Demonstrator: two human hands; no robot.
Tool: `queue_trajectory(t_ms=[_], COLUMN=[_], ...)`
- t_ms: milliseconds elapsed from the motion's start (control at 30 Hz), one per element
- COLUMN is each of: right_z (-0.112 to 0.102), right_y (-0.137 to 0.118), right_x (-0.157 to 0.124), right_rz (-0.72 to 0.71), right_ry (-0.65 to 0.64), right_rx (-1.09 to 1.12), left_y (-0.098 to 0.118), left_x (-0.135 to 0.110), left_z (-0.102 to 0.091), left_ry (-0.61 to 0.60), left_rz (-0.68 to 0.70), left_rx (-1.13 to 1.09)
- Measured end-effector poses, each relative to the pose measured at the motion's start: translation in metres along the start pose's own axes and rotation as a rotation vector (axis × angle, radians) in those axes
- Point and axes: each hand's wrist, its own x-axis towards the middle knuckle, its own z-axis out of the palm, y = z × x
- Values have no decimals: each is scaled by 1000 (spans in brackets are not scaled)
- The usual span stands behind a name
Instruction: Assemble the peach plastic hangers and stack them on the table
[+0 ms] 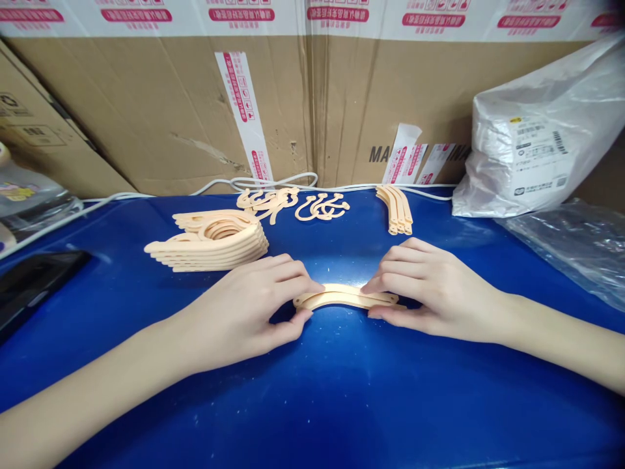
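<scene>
Here, I'm pinching the curved strips [342, 300] near their left end with my left hand [258, 293] and near their right end with my right hand [430, 293], thumbs on the near side. The strips are lying between both hands, low over the table [312, 397]; I can't tell whether they're touching it. I'm judging that even, light pressure and well-matched edges are mattering most.

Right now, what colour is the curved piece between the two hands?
The curved piece is pale peach; it shows best in the head view.
</scene>
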Motion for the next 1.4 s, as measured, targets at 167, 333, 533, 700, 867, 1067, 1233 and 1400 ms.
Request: queue_trajectory(t_ms=[167,333,533,700,867,1067,1233,1400], right_z=[1,3,5,3,3,0,-5,-7], right_y=[2,3,5,5,5,4,5,8], right_x=[0,-1,-4,-5,-4,-4,-2,2], right_rz=[-89,-130,-204,-217,-235,-263,-235,-168], right_ry=[18,33,46,48,48,94,107,110], right_rx=[-46,-106,-204,-223,-254,-307,-360,-414], left_y=[-1,-2,-3,-2,-2,1,-8,-22], left_x=[-1,-2,-1,0,0,-5,-6,-5], left_z=[1,1,2,0,-1,-5,-2,5], left_ry=[19,27,25,9,-8,2,59,55], left_rz=[7,25,25,27,34,33,57,55], left_rx=[-8,13,27,43,44,85,216,355])
